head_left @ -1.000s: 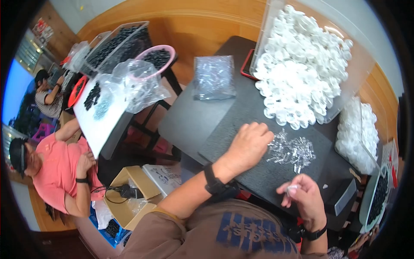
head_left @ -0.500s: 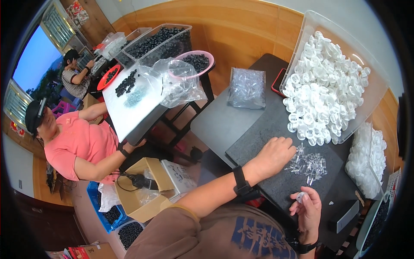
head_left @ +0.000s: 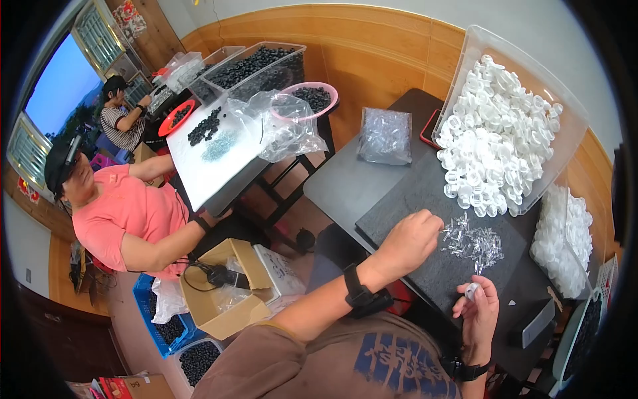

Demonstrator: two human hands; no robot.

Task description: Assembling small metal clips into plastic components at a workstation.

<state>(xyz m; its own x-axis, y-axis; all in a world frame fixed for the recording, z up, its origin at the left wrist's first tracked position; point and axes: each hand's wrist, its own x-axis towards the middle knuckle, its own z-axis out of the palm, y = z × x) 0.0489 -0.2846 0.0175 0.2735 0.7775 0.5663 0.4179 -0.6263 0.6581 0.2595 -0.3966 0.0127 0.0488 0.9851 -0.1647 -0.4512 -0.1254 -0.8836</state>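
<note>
My left hand [head_left: 411, 239] rests on a dark mat [head_left: 425, 219], fingertips pinched at the left edge of a heap of small clear plastic pieces [head_left: 473, 241]; whether it holds one is hard to tell. Nearer to me, my right hand [head_left: 480, 311] is raised over the mat's front edge, its fingers closed on a small white cap [head_left: 471, 290]. Behind the heap stands a clear bin [head_left: 573, 126] tilted toward me and full of white caps [head_left: 495, 139].
A clear bag of plastic pieces [head_left: 384, 135] lies on the grey table [head_left: 339, 183]. More white caps in a bag [head_left: 565, 233] sit at right. On the left, a person in a pink shirt [head_left: 126, 213] works at a white table [head_left: 206, 159] with black parts; cardboard boxes [head_left: 226, 292] stand on the floor.
The view has swung, so everything sits differently in the picture. My left hand stays at the heap's edge; my right hand keeps the white cap raised near the mat's front.
</note>
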